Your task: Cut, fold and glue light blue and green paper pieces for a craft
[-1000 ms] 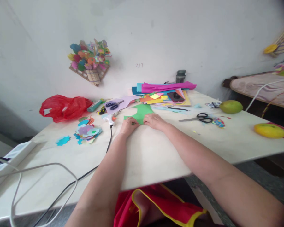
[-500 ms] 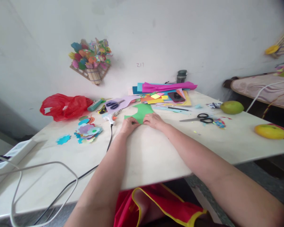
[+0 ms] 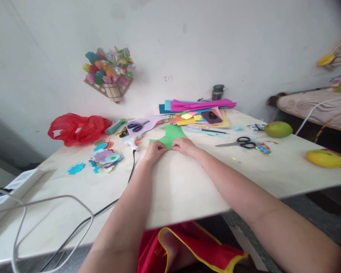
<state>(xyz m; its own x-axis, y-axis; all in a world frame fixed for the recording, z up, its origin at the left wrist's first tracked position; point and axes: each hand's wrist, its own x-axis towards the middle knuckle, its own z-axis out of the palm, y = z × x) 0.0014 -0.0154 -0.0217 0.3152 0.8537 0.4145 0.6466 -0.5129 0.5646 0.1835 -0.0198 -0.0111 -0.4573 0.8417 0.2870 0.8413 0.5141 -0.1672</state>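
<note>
A green sheet (image 3: 172, 135) with curved cut-outs lies on the table in the middle of the view. My left hand (image 3: 155, 150) is closed on its near left edge. Close beside it, my right hand (image 3: 184, 146) pinches the near right edge, fingers bent. The two hands are a short distance apart. Left of my left hand rests a white glue gun (image 3: 131, 143) with a black cord. Black-handled scissors (image 3: 240, 142) lie to the right of my right hand.
Flower-shaped cut-outs (image 3: 105, 157) and a red plastic bag (image 3: 78, 128) are at the left. Coloured sheets (image 3: 203, 104), a phone (image 3: 211, 116) and a dark cup (image 3: 218, 91) stand behind. Mangoes (image 3: 278, 129) are at the right; a power strip (image 3: 17, 185) is at the near left.
</note>
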